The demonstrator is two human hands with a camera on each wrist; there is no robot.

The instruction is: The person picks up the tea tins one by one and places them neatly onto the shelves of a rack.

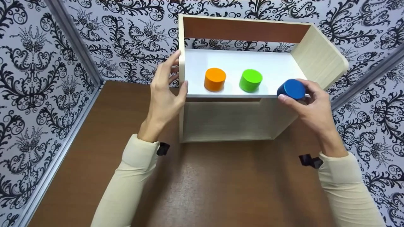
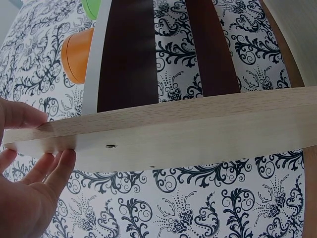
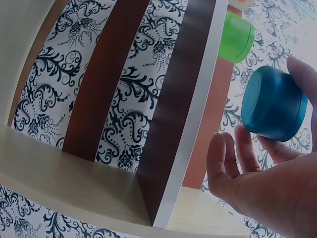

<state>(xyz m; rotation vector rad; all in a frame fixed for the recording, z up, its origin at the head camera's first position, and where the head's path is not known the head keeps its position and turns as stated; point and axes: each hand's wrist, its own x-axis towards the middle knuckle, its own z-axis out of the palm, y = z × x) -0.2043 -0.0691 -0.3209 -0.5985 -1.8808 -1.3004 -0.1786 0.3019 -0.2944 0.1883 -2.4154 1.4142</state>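
A small wooden shelf unit [image 1: 227, 121] stands on a brown surface, with a white upper shelf [image 1: 195, 63]. My left hand [image 1: 165, 90] grips the front edge of its left side panel [image 2: 163, 124], thumb on one face and fingers on the other. In my right hand [image 1: 317, 110], thumb and fingers pinch a blue cylindrical container [image 1: 292, 89] at the right front of the white shelf. The right wrist view shows this blue container [image 3: 275, 103] tilted. An orange container [image 1: 215, 79] and a green one [image 1: 251, 80] stand upright on the shelf, left of the blue one.
The right side panel [image 1: 322, 56] rises close beside my right hand. A reddish-brown board [image 1: 246, 30] spans the unit's back. Patterned walls [image 1: 38, 94] close in on the left, back and right, with metal frame strips [image 1: 74, 44] at their corners.
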